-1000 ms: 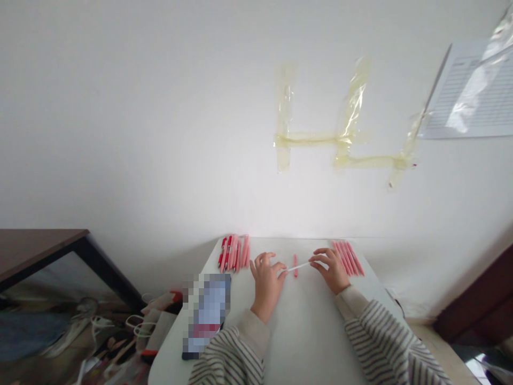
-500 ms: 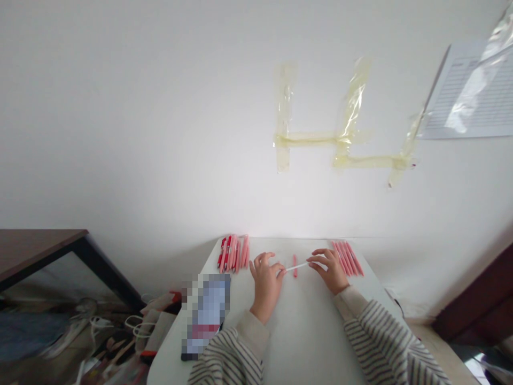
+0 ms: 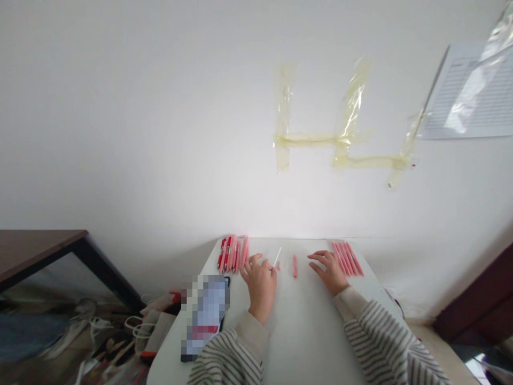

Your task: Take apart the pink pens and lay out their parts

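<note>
My left hand (image 3: 259, 286) is closed in a pinch on a thin white pen refill (image 3: 278, 256), which sticks up and away from the fingertips. Just right of those fingers lies a small pink piece (image 3: 279, 266). A pink pen part (image 3: 295, 266) rests on the table between my two hands. My right hand (image 3: 328, 270) is open, fingers apart and holding nothing, beside a row of several pink pens (image 3: 348, 258). On the left side, past my left hand, is a bunch of pink and red pens (image 3: 232, 254).
A phone with a blurred screen (image 3: 206, 321) lies at the left of the white table (image 3: 308, 331). The wall behind carries yellowed tape (image 3: 312, 140) and a lined sheet (image 3: 476, 96). A brown desk (image 3: 40, 246) and clutter stand to the left.
The refill has left my right fingers and swung from nearly level to steep in my left hand. My left hand has shifted slightly left, uncovering the small pink piece.
</note>
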A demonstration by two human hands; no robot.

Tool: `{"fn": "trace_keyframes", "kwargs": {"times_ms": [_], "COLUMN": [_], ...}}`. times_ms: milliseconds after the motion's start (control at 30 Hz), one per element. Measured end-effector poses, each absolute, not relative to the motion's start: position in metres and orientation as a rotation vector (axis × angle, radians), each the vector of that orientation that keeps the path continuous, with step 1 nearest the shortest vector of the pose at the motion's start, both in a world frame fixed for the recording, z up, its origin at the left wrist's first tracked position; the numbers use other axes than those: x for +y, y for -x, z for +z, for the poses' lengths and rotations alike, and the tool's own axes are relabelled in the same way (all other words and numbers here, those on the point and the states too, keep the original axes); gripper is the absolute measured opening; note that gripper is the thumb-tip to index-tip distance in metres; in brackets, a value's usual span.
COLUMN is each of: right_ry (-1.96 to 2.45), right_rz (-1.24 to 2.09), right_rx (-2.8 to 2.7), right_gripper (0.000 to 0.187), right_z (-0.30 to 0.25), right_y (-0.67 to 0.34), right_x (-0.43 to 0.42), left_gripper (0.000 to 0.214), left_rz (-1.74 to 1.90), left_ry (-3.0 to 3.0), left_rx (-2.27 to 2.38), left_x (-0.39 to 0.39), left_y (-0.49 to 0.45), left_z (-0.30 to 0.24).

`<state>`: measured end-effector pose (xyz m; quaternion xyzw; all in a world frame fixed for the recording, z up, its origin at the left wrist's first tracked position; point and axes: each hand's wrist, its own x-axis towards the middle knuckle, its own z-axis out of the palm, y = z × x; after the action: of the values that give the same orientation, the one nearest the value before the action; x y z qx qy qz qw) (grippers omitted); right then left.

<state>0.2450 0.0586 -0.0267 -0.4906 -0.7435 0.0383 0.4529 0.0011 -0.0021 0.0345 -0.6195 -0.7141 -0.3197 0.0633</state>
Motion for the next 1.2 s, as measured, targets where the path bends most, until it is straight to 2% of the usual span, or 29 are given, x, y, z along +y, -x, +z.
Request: {"fn": "trace_keyframes", "kwargs": {"times_ms": [267,600,967,1200], "right_ry": [1.222,1.254,1.281,1.276], "right_rz": [0.092,0.064,0.087,0.154], "right_rx": [-1.813,-1.804,-1.934,-2.031], "right_gripper": [0.034,0.033,0.026,0.03], "right_z": [-0.026,-0.027,-0.035,-0.04], "right_y": [-0.245,-0.245,-0.249,-0.249], "right_x": [0.059,0.059,0.062,0.063], "left_gripper": [0.017,0.03,0.021,0.019], "left_rz": [-0.848,-0.724,-0.716,-0.785], "left_ry": [1.89,1.923,1.926,1.89], "left_rx": [-2.19,-2.225,-2.215,-2.192], "left_x": [-0.002,-0.003,-0.002,0.0], "left_y": [-0.002,-0.004,-0.002,0.002], "left_z": [0.03,0.026,0.023,0.023]}}
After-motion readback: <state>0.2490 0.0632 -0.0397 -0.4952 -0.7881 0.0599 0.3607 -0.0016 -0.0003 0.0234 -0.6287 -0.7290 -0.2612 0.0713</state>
